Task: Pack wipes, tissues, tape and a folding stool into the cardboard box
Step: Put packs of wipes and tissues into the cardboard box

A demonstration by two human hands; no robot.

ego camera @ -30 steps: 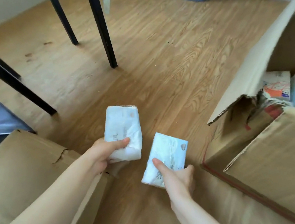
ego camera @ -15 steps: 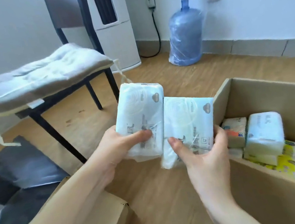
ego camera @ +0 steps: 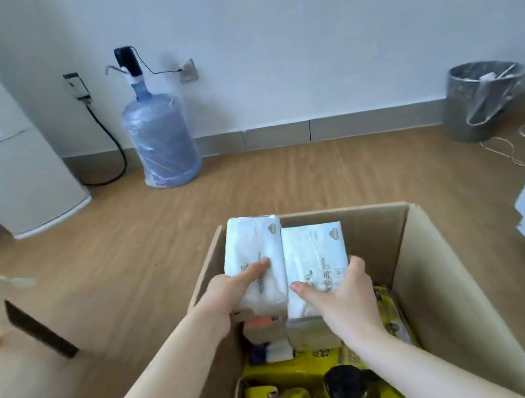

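Tissue packs, side by side, are held over the cardboard box (ego camera: 434, 277): left pack (ego camera: 255, 262) gripped by left hand (ego camera: 226, 300), right pack (ego camera: 313, 260) by right hand (ego camera: 346, 292).

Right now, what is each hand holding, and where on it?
Left hand grips the left tissue pack at its near lower edge; right hand grips the right tissue pack at its near end.

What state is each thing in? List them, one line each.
Cardboard box: open, partly filled.
Left tissue pack: sealed, held over the box by the left hand.
Right tissue pack: sealed, held by the right hand, side by side with the other.
Yellow packs: lying in the box.
Water jug: upright, pump fitted.
Waste bin: upright, lined.
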